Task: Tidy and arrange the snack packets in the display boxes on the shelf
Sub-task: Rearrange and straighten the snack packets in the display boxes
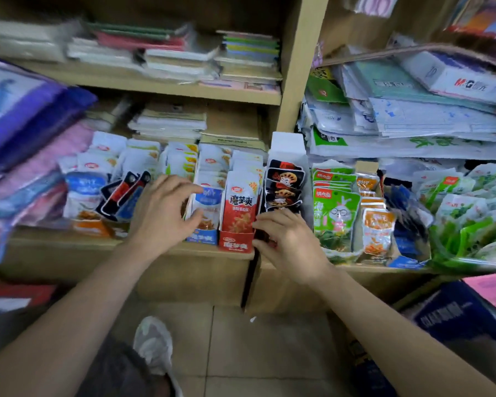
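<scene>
Lower shelf (69, 245) carries a line of display boxes full of snack packets, running left to right. Left hand (163, 216) is at the blue packets (209, 202): fingers spread and loosely curved, closed round nothing visible, index tip and thumb tip touching the left edge of the front packet. These packets stand upright in a blue box (202, 237) at the shelf's near edge. Just right of it, touching, is a red box (235, 245) with red packets (239, 210), also upright. Right hand (287, 242) is just beside the red box, fingers bent over the near end of a row of black packets (284, 181). Thumb is hidden, so I cannot tell whether it holds anything. The black packets sit in a white box (287, 144) whose tall back flap stands at the far end. Further right are green packets (335, 213), then orange packets (377, 227). Left of the left hand, a few black-and-red packets (123, 193) lie tilted across a heap of white ones. Stacked notebooks (169, 121) sit behind, far on the shelf. Below, a grey shoe (153, 345) rests on a tiled floor.
</scene>
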